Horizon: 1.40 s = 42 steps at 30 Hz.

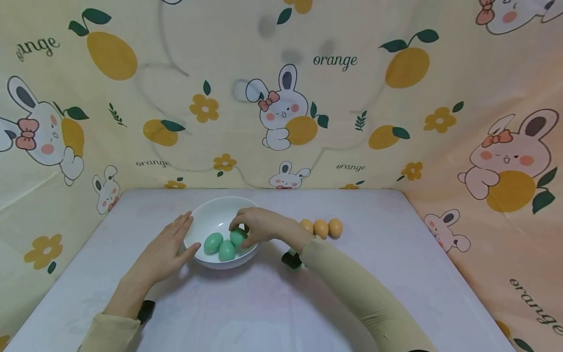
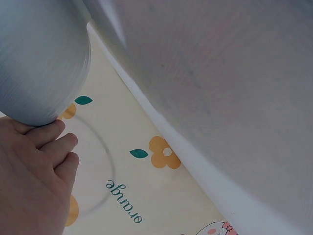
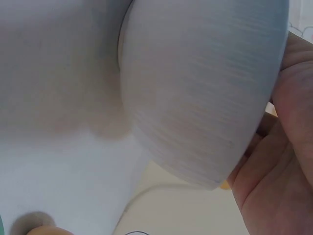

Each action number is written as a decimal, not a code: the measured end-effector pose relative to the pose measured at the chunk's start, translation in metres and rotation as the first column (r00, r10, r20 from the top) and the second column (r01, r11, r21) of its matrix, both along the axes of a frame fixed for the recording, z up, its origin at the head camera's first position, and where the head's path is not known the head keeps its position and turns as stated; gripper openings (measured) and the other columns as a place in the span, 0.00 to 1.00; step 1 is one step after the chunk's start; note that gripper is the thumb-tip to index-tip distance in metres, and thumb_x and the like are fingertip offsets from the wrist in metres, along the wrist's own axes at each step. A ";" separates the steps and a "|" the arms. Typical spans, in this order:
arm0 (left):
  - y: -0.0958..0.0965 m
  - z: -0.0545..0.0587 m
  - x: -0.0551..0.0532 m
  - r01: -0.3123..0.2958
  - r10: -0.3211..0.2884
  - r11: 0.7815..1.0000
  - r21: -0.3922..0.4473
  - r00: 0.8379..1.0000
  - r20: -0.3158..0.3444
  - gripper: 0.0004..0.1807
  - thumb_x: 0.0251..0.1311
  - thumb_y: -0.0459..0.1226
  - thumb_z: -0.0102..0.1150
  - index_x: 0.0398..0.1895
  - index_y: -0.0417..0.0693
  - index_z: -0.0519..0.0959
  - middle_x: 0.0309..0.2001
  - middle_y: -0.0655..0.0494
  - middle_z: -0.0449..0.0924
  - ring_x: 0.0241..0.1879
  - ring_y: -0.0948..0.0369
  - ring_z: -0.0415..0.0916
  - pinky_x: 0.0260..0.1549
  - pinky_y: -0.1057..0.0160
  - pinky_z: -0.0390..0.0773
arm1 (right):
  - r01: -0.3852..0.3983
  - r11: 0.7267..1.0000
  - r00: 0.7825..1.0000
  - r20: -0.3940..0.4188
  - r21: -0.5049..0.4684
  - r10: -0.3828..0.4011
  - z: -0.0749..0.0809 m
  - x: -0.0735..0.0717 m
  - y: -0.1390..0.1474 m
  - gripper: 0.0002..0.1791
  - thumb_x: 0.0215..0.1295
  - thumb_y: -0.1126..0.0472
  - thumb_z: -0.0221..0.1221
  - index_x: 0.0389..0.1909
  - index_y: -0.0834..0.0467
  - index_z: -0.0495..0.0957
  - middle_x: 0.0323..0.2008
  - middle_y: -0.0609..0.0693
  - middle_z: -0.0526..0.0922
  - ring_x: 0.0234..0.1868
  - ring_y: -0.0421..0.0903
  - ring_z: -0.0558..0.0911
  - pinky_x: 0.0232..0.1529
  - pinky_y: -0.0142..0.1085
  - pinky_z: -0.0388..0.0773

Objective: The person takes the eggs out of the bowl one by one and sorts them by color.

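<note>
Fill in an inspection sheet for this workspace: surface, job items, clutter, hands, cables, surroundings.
Surface: pale table, faintly blotchy.
Job's things: bowl upright, with two green eggs inside; third green egg within its rim, in the right hand; three orange eggs in a row to the bowl's right; something green by the right wrist, mostly hidden.
Clutter: nothing seen.
Left hand: touches the bowl's side, fingers nearly straight.
Right hand: pinches the third green egg.
Cables: nothing seen.
Surroundings: backdrop printed with rabbits, oranges and flowers.
</note>
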<state>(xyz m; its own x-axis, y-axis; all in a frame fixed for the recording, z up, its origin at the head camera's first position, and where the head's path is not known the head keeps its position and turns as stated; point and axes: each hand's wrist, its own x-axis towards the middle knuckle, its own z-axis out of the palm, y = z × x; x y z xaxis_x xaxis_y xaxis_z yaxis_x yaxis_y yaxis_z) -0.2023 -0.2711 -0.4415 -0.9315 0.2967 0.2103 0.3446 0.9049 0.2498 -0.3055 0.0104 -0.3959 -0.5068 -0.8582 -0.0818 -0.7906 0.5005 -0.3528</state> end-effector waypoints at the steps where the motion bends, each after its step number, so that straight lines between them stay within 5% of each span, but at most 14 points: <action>1: 0.000 0.000 0.000 0.002 -0.002 1.000 0.001 1.000 -0.001 0.45 0.75 0.56 0.51 0.79 0.28 0.56 0.80 0.34 0.53 0.78 0.36 0.52 0.75 0.35 0.58 | 0.000 1.000 1.000 -0.002 -0.008 0.000 0.000 0.001 0.001 0.26 0.60 0.57 0.75 0.61 0.52 0.84 0.51 0.45 0.81 0.46 0.43 0.82 0.46 0.25 0.78; 14: 0.001 0.003 0.002 0.008 -0.008 1.000 -0.001 1.000 -0.009 0.45 0.75 0.54 0.52 0.78 0.27 0.57 0.80 0.33 0.54 0.78 0.36 0.53 0.75 0.36 0.58 | 0.025 0.988 1.000 0.016 -0.155 -0.023 0.009 0.014 0.010 0.27 0.60 0.58 0.75 0.61 0.53 0.82 0.56 0.48 0.80 0.48 0.48 0.85 0.46 0.26 0.79; 22: 0.001 0.002 0.002 0.006 -0.006 1.000 0.002 1.000 0.000 0.45 0.75 0.56 0.50 0.78 0.27 0.56 0.80 0.33 0.53 0.78 0.36 0.52 0.75 0.36 0.58 | 0.050 0.967 0.999 0.003 -0.251 -0.051 0.016 0.024 0.016 0.28 0.61 0.57 0.75 0.62 0.53 0.81 0.59 0.49 0.79 0.47 0.40 0.82 0.50 0.33 0.85; 42: 0.004 0.004 0.003 -0.012 0.013 1.000 -0.011 1.000 0.012 0.45 0.74 0.55 0.52 0.78 0.28 0.57 0.80 0.33 0.53 0.78 0.36 0.52 0.75 0.36 0.57 | 0.090 0.821 0.981 -0.091 -0.564 -0.170 0.005 0.042 0.045 0.29 0.56 0.62 0.78 0.59 0.59 0.82 0.59 0.52 0.79 0.46 0.42 0.82 0.45 0.35 0.87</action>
<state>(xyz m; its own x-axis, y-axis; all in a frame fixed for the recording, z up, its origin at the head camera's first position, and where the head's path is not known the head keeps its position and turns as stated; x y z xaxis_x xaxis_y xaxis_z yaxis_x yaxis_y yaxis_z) -0.1994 -0.2673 -0.4372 -0.9376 0.2873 0.1957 0.3303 0.9119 0.2436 -0.2639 0.0557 -0.3908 -0.5883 -0.6629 0.4631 -0.7910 0.3527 -0.4999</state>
